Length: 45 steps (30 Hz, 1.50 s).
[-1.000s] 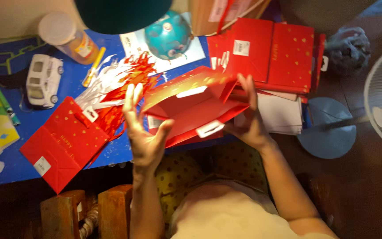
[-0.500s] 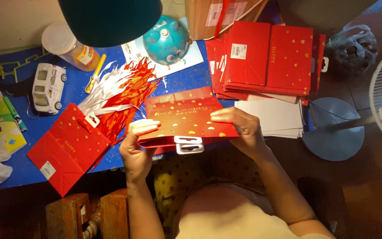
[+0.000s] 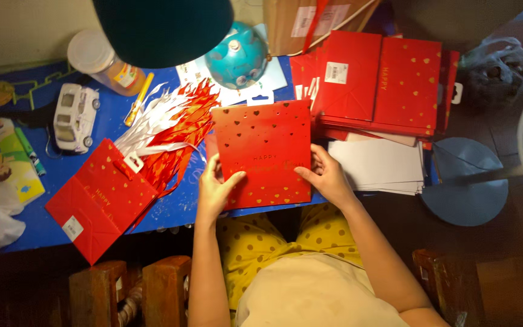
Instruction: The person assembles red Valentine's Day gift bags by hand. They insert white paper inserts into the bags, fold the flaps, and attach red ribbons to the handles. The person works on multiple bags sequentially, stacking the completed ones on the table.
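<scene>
The red gift bag (image 3: 263, 154), open a second ago, now lies flat at the blue worktop's (image 3: 183, 209) near edge, left hand (image 3: 216, 189) and right hand (image 3: 326, 175) each clamped on a side.

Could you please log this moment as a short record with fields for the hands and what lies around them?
Left hand: pressing the flat red gift bag at its lower left edge
Right hand: holding the bag's right edge
Bag state: folded flat on the blue table
Left of it: ribbon bundle, second red bag
Right of it: red bag stack, white sheets
</scene>
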Available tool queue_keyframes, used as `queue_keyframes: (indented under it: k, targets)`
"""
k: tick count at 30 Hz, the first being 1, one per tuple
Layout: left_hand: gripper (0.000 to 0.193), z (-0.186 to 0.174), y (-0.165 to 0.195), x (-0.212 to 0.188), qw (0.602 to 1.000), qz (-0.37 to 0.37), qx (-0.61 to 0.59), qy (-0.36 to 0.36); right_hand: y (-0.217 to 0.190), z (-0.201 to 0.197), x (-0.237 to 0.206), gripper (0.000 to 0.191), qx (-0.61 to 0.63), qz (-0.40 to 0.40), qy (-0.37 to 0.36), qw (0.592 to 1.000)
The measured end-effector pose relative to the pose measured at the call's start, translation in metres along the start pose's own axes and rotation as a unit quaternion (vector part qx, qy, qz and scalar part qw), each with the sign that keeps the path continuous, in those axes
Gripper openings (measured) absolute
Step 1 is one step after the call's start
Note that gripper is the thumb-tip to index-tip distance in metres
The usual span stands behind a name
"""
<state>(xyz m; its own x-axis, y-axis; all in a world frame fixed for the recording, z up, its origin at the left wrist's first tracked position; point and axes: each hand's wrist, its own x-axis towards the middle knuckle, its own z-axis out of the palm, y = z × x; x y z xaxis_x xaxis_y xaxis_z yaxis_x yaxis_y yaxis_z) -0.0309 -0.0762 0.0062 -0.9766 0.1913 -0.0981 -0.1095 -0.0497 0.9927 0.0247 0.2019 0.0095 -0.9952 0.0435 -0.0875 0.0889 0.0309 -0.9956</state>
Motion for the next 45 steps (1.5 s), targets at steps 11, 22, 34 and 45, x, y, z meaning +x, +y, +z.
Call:
queue_keyframes:
  k: [11, 22, 34, 45]
  targets:
    - [0.02, 0.003, 0.034, -0.016, 0.992, 0.012, 0.049, 0.114, 0.016, -0.004, 0.005, 0.012, 0.021, -0.094, 0.072, 0.993]
    - [0.032, 0.012, 0.046, -0.058, 0.785, 0.381, 0.43, 0.233, -0.029, -0.012, 0.009, 0.075, 0.47, 0.064, 0.012, 0.88]
    - [0.08, 0.022, -0.006, -0.076, 0.84, 0.218, 0.496, 0.018, -0.043, -0.005, 0.026, 0.074, 0.028, -0.047, 0.006, 0.999]
    - [0.108, 0.058, -0.005, -0.065, 0.743, 0.105, 0.66, 0.024, -0.028, 0.032, 0.005, 0.041, -0.469, -0.094, -0.092, 0.873]
